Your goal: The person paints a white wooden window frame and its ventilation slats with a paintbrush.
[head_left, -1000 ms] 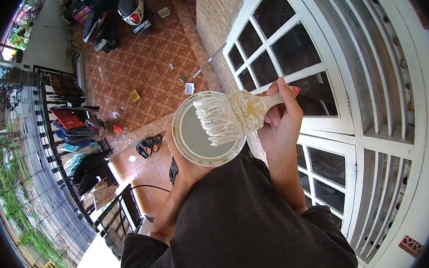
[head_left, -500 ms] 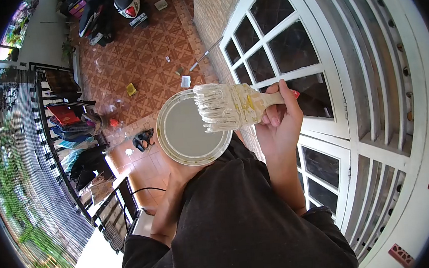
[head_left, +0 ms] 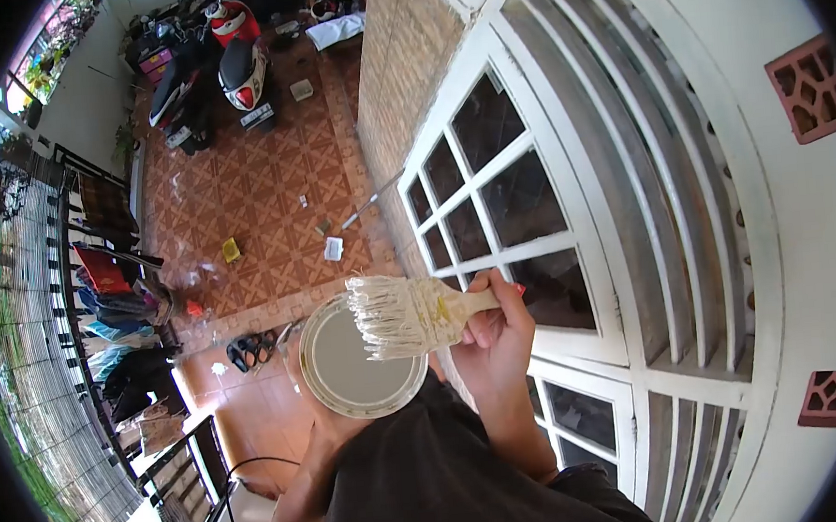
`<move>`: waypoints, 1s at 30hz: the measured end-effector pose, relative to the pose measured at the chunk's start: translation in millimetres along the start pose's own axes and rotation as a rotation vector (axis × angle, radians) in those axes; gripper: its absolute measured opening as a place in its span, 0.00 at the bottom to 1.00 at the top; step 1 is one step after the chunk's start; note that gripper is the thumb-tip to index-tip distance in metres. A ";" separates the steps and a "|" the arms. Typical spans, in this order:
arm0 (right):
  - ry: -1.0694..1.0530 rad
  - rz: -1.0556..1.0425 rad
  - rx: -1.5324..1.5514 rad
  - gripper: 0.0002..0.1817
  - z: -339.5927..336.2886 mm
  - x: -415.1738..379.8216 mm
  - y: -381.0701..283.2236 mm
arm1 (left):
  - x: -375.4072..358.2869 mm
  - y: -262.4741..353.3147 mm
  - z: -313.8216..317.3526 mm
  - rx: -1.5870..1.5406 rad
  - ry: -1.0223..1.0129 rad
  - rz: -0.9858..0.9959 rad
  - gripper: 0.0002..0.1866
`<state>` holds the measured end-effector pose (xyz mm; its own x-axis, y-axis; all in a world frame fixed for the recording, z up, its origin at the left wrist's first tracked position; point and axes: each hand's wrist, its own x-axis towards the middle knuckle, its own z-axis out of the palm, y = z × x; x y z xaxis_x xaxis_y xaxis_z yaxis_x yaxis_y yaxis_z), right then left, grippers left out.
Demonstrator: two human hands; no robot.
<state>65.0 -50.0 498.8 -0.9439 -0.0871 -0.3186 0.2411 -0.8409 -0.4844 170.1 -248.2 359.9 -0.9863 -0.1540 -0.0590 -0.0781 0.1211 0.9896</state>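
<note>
Though wrapped on the paintbrush [head_left: 412, 315], right hand [head_left: 496, 338] fingers; left hand beneath the tin [head_left: 348, 363], hidden.

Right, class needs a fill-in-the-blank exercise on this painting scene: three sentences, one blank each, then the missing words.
1. The right hand grips a wide, paint-covered ____ by its handle.
2. The brush's bristles sit over the open paint tin, which is filled with ____ paint.
3. Far down on the tiled floor, a pair of dark ____ lies left of the tin.

Missing words: brush; white; sandals
</note>
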 end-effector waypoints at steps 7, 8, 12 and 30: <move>0.059 0.029 -0.018 0.19 -2.8 7.7 -13.8 | 15.8 6.1 18.5 -0.007 0.005 0.031 0.64; 0.077 0.028 -0.027 0.19 -2.4 8.9 -14.8 | 17.7 6.8 18.4 -0.007 0.004 0.037 0.64; 0.065 -0.014 -0.016 0.19 -2.8 11.3 -13.5 | 21.7 8.2 13.2 -0.005 0.005 0.055 0.63; 0.054 -0.061 0.112 0.19 3.0 17.2 20.4 | 74.0 56.4 -10.7 -0.080 0.066 0.420 0.67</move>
<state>53.0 -70.2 485.9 -0.9418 -0.0081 -0.3361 0.1543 -0.8986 -0.4108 94.3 -263.2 412.8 -0.9183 -0.1704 0.3573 0.3425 0.1106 0.9330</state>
